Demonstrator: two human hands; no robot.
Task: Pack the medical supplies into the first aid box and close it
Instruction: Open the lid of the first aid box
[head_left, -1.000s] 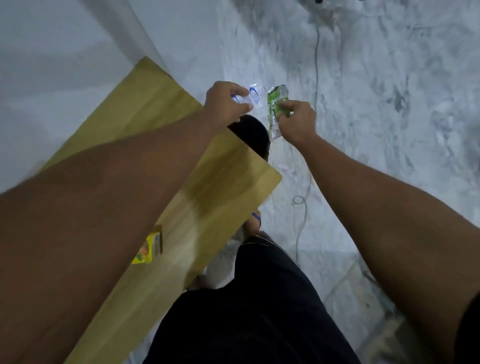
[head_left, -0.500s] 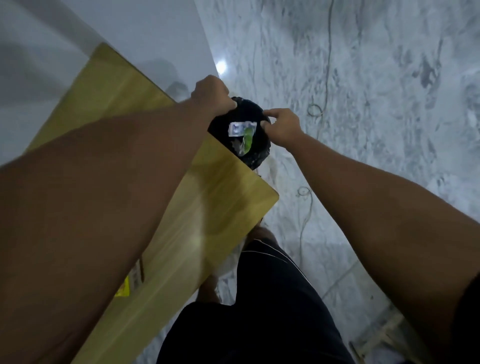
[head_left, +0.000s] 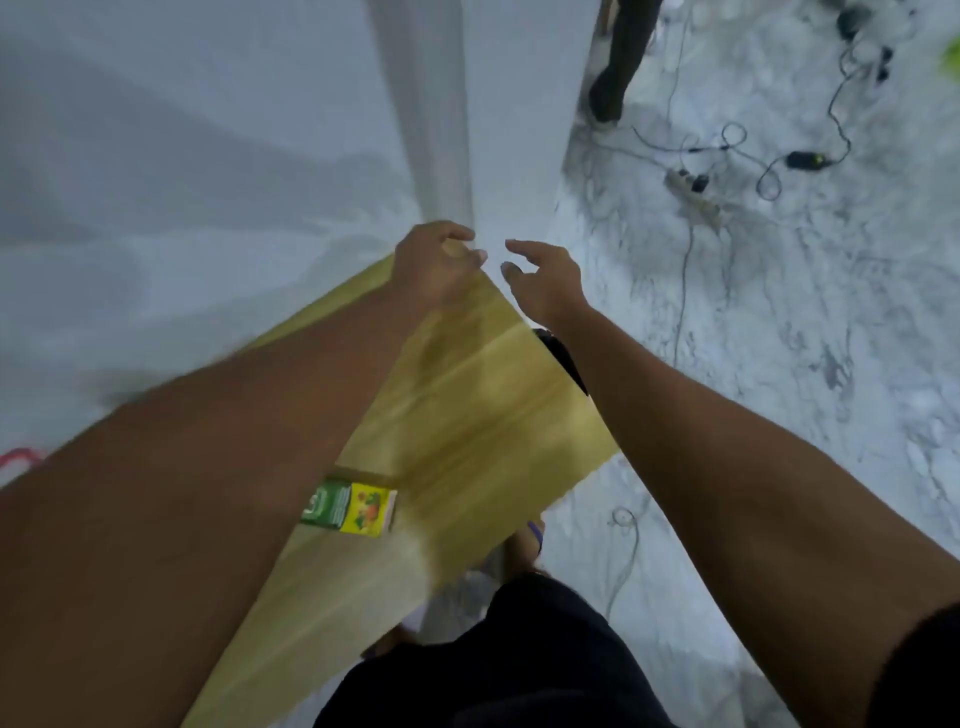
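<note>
Both my arms reach forward over a light wooden table (head_left: 483, 415). My left hand (head_left: 434, 260) hovers past the table's far corner with its fingers loosely curled and nothing visible in it. My right hand (head_left: 545, 280) is just to its right, fingers spread, holding nothing. A small green and yellow box (head_left: 353, 508) lies on the table beside my left forearm, partly hidden by it. A black bag (head_left: 563, 358) peeks out beyond the table's right edge, mostly hidden by my right forearm. No first aid box is in view.
A white wall and its corner rise behind the table. The marble floor (head_left: 805, 364) on the right carries cables and a power strip (head_left: 693, 195). Another person's leg (head_left: 618, 62) stands at the top. My dark shorts fill the bottom.
The wrappers my hands held over the black bag are gone from them. Both hands are now empty, and the view has tilted up to show more wall and floor.
</note>
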